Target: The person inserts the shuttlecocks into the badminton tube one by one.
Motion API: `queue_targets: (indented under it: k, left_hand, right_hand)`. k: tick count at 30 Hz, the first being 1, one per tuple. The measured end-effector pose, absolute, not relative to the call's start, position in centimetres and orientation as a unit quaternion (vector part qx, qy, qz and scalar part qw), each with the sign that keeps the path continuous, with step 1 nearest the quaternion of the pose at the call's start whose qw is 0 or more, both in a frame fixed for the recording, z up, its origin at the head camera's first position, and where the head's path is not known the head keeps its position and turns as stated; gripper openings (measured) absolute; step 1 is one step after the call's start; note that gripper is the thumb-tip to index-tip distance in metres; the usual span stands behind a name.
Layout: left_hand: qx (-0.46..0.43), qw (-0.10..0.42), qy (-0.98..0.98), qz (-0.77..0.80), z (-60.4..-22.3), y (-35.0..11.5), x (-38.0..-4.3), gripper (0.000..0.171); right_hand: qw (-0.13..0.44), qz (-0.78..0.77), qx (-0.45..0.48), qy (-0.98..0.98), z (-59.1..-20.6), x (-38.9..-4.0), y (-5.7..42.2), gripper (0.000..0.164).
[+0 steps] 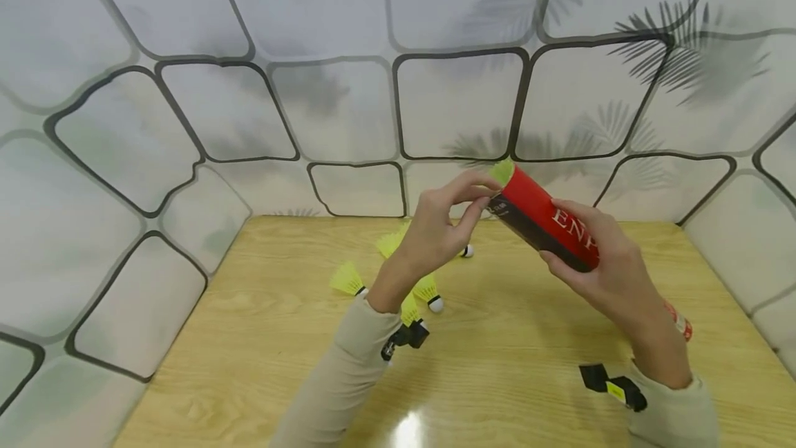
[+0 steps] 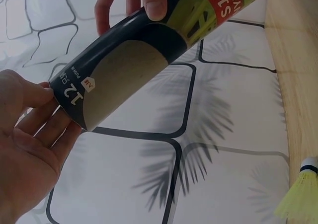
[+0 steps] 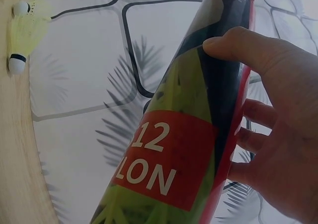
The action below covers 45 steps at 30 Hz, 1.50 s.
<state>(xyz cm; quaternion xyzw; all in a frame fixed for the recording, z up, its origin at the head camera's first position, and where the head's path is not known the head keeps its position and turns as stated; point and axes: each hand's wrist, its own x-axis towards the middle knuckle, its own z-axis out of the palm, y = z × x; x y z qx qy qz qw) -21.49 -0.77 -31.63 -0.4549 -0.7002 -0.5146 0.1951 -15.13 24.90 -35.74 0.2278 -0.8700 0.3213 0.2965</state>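
Aslant, the red-and-black tube [image 1: 535, 207] is held above the tabletop [image 1: 249, 337], the right hand [image 1: 612, 272] gripping its body, the left hand [image 1: 438, 230] pinching its rim at one end. Yellow shuttlecocks [image 1: 347, 277] lie below the left hand; a red-and-white object [image 1: 680, 321], partly hidden, shows below the right.

Tube [image 1: 541, 220]: red and black, white lettering; red panel [image 3: 186, 157] on yellow-green ground. Shuttlecocks [image 1: 426, 287], left of tube: yellow skirts, white tips, black bands. Tabletop [image 1: 497, 365], beneath tube: pale yellow-brown, wood-grained. Wall [image 1: 460, 106], behind tube: off-white, dark-grey rounded outlines, grey feathery leaves. Sleeves [image 1: 342, 368], nearer than tube: plain beige.
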Motion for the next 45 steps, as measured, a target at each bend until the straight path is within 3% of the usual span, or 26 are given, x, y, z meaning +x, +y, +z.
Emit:
queue_targets:
  k: [9, 15, 34, 39, 45]
  left_hand:
    - [-0.464, 0.217, -0.674, -0.532, -31.7, -2.0, -21.2, 0.025]
    - [-0.42, 0.249, -0.694, -0.528, -33.1, -4.7, -20.6, 0.023]
    - [-0.266, 0.221, -0.761, -0.548, -40.2, -13.3, -20.7, 0.022]
    - [-0.238, 0.226, -0.77, -0.547, -40.3, -14.9, -20.5, 0.022]
    - [-0.181, 0.175, -0.808, -0.532, -42.3, -17.7, -21.0, 0.024]
  right_hand:
    - [0.293, 0.324, 0.231, -0.87, -35.5, -15.2, 24.9, 0.093]
    - [0.292, 0.315, 0.23, -0.873, -36.0, -15.4, 24.7, 0.091]
    - [0.269, 0.323, 0.226, -0.879, -36.0, -15.4, 24.2, 0.092]
    - [0.272, 0.322, 0.221, -0.88, -35.9, -15.2, 24.3, 0.091]
    - [0.279, 0.321, 0.224, -0.877, -36.0, -15.4, 24.4, 0.093]
